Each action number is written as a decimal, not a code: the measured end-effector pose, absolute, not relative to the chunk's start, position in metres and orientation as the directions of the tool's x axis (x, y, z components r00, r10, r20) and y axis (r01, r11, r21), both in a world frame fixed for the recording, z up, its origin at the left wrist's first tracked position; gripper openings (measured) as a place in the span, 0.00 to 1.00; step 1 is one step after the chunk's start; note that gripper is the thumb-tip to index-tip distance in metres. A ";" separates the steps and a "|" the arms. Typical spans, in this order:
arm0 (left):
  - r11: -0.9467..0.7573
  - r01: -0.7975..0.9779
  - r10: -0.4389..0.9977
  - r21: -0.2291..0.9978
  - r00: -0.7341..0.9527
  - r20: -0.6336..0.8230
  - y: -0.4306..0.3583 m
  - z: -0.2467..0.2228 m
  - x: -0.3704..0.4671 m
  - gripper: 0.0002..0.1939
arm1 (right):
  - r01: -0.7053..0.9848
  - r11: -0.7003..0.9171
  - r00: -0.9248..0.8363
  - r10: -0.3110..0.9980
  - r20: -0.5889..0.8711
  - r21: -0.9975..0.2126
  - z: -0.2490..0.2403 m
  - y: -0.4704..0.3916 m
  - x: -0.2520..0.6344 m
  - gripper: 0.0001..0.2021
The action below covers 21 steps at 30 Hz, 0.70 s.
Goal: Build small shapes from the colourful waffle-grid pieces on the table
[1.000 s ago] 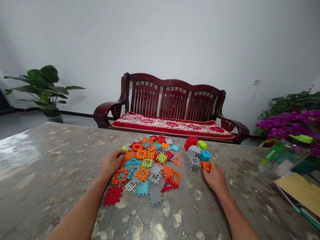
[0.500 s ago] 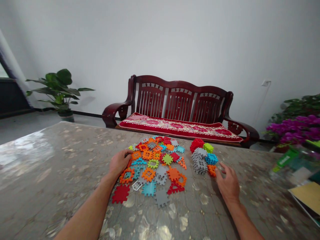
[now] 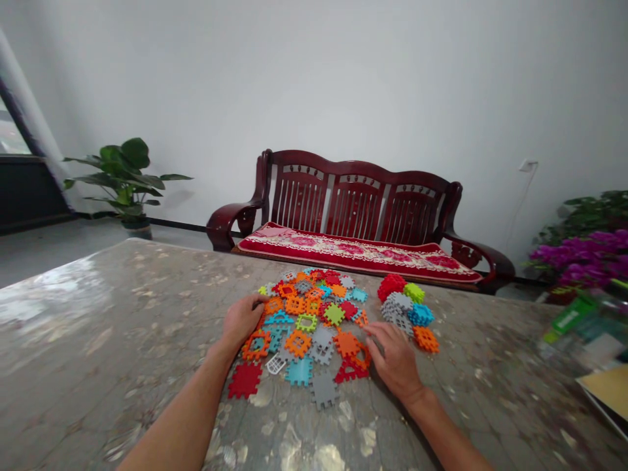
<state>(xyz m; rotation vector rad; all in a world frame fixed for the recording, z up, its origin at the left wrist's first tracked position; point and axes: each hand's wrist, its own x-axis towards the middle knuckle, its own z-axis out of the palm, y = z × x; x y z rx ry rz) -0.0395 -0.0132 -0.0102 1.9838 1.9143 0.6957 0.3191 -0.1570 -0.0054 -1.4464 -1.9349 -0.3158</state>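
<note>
Many flat toothed plastic pieces in orange, red, blue, grey and green lie spread in the middle of the table. My left hand point(image 3: 244, 319) rests at the left edge of this spread, fingers curled together near an orange piece; what they hold, if anything, is hidden. My right hand point(image 3: 394, 356) is over the right edge, beside the orange square point(image 3: 346, 343), its fingers partly apart and nothing visible in them. To the right stand sorted stacks: red point(image 3: 391, 286), green point(image 3: 415, 292), grey point(image 3: 398, 307), blue point(image 3: 421, 315) and orange point(image 3: 426, 339). A red square point(image 3: 244, 380) lies nearest me at the left.
The patterned table point(image 3: 122, 340) fills the foreground. Behind it stands a wooden bench point(image 3: 353, 203) with a red cushion. At the right edge are a green-labelled container point(image 3: 572, 317), a yellowish booklet point(image 3: 608, 389) and purple flowers point(image 3: 583, 257). A potted plant point(image 3: 130, 176) stands at the left.
My right hand has moved left from the orange stack to the right edge of the spread. The orange stack now shows fully. My left hand has stayed at the left edge; the view has shifted slightly.
</note>
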 end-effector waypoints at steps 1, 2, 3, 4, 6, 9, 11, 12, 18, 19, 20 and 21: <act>-0.060 0.848 0.992 0.527 -0.009 0.128 -0.014 -0.009 -0.039 0.20 | 0.911 0.357 -0.155 0.760 0.631 -0.207 -0.004 -0.156 0.313 0.12; -0.051 0.848 0.992 0.527 -0.016 0.121 -0.016 -0.007 -0.038 0.20 | 0.908 0.362 -0.164 0.772 0.614 -0.212 -0.003 -0.154 0.308 0.12; -0.043 0.848 0.993 0.529 -0.022 0.116 -0.017 -0.005 -0.038 0.20 | 0.905 0.364 -0.168 0.782 0.600 -0.220 -0.001 -0.152 0.303 0.11; -0.038 0.847 0.993 0.531 -0.026 0.113 -0.018 -0.004 -0.037 0.20 | 0.903 0.363 -0.167 0.792 0.587 -0.232 0.000 -0.149 0.297 0.11; -0.035 0.844 0.993 0.535 -0.029 0.111 -0.020 -0.002 -0.036 0.19 | 0.896 0.358 -0.158 0.811 0.563 -0.264 0.005 -0.141 0.285 0.11; -0.036 0.839 0.994 0.543 -0.027 0.108 -0.021 -0.001 -0.035 0.19 | 0.888 0.336 -0.133 0.841 0.524 -0.314 0.015 -0.123 0.265 0.09; -0.032 0.834 0.994 0.551 -0.031 0.106 -0.020 -0.001 -0.035 0.19 | 0.891 0.313 -0.122 0.862 0.492 -0.328 0.021 -0.109 0.250 0.09; -0.029 0.831 0.994 0.556 -0.036 0.106 -0.020 -0.001 -0.035 0.19 | 0.898 0.301 -0.125 0.874 0.469 -0.321 0.024 -0.103 0.243 0.09; -0.051 0.820 0.990 0.570 -0.032 0.135 -0.019 -0.003 -0.036 0.19 | 0.962 0.214 -0.162 0.948 0.275 -0.171 0.031 -0.073 0.213 0.11; -0.051 0.819 0.990 0.572 -0.032 0.135 -0.019 -0.003 -0.035 0.19 | 0.969 0.197 -0.156 0.956 0.248 -0.151 0.031 -0.070 0.211 0.12; -0.049 0.818 0.991 0.573 -0.033 0.133 -0.019 -0.003 -0.035 0.19 | 0.974 0.182 -0.149 0.963 0.224 -0.136 0.032 -0.067 0.209 0.13; -0.045 0.818 0.991 0.573 -0.036 0.129 -0.020 -0.003 -0.035 0.19 | 0.978 0.167 -0.140 0.969 0.202 -0.127 0.032 -0.065 0.207 0.15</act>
